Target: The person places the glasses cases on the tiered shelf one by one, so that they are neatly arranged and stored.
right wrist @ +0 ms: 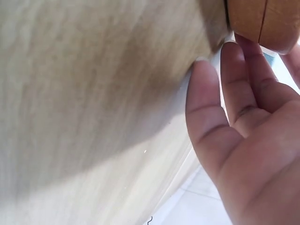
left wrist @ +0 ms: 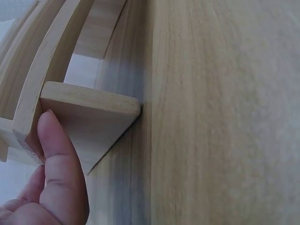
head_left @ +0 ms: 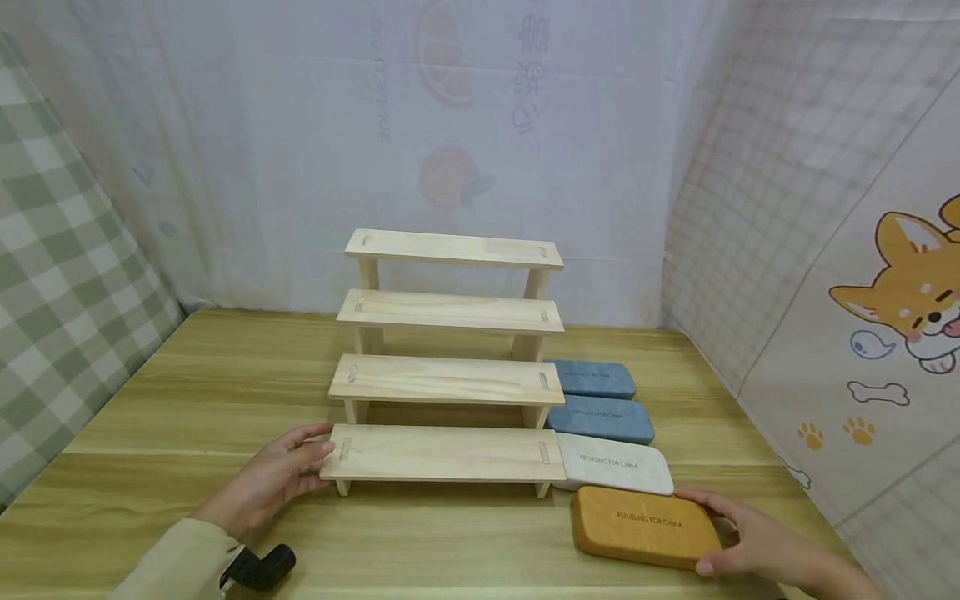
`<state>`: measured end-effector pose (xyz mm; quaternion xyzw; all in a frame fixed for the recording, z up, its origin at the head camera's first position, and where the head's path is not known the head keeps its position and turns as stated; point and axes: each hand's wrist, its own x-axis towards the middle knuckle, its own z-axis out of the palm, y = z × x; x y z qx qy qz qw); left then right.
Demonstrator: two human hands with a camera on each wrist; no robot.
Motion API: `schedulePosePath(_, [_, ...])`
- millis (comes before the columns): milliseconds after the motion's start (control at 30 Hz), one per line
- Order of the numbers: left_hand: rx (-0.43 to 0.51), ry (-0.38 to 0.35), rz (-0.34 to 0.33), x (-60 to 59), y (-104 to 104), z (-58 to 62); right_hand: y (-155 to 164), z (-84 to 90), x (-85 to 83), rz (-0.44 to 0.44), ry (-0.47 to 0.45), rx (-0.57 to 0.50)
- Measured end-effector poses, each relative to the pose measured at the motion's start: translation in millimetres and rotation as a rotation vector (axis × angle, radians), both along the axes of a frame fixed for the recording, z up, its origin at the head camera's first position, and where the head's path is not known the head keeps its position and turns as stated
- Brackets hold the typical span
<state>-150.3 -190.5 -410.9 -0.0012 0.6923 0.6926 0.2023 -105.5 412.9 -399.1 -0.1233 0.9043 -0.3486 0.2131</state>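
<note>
A pale wooden four-step shelf (head_left: 448,383) stands in the middle of the table. My left hand (head_left: 318,454) rests against the left end of its lowest step. In the left wrist view a straight finger (left wrist: 54,150) lies on the shelf's side panel (left wrist: 101,119). Right of the shelf, an orange case (head_left: 641,525) lies flat near the front edge. My right hand (head_left: 720,533) holds its right end, thumb on the near edge and fingers on the far edge. The right wrist view shows the fingertips (right wrist: 234,70) touching the orange case (right wrist: 255,18).
A white case (head_left: 615,473) and two blue cases (head_left: 603,419) (head_left: 592,379) lie in a row behind the orange one, against the shelf's right side. The wooden table (head_left: 187,400) is enclosed by curtain walls at the back and on both sides. A black wrist mount (head_left: 262,568) shows at my left sleeve.
</note>
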Motion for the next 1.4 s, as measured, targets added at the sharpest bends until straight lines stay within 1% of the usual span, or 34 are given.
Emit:
schedulePosePath(233, [0.018, -0.006, -0.010, -3.3, 0.1, -2.1, -4.7, 1.0, 2.4, 0.012, 0.051, 0.066])
schedulePosePath(267, [0.022, -0.005, -0.013, -4.0, 0.1, -2.8, -5.2, 1.2, 2.6, 0.012, 0.050, 0.072])
schedulePosePath(367, [0.030, -0.009, -0.002, -5.9, 0.8, -4.1, -6.1, 1.3, 3.1, 0.026, 0.081, 0.086])
schedulePosePath(533, [0.036, -0.003, -0.005, -8.1, 1.7, -6.3, -7.3, 0.6, 3.3, 0.034, 0.125, 0.099])
schedulePosePath(700, [0.041, -0.006, -0.022, -9.3, 2.0, -7.5, -7.2, 0.6, 3.2, 0.029, 0.113, 0.060])
schedulePosePath(833, [0.045, -0.006, -0.044, -9.3, 0.8, -7.6, -7.2, 0.8, 3.4, 0.022, 0.078, -0.023])
schedulePosePath(967, [0.048, -0.005, -0.060, -9.2, -0.8, -8.2, -8.0, -0.5, 4.1, 0.017, 0.090, -0.068])
schedulePosePath(1067, [0.049, -0.002, -0.063, -9.3, -1.0, -8.5, -7.2, -1.9, 4.9, 0.012, 0.110, -0.077])
schedulePosePath(1233, [0.056, -0.004, -0.055, -9.9, 0.3, -8.7, -2.1, -2.9, 7.1, -0.012, 0.112, -0.062])
schedulePosePath(1300, [0.059, -0.006, -0.053, -10.0, 0.6, -8.6, 0.4, -3.3, 8.4, -0.015, 0.135, -0.055])
schedulePosePath(1400, [0.064, -0.006, -0.055, -9.8, 0.2, -8.3, 3.1, -3.3, 10.0, -0.009, 0.164, -0.075])
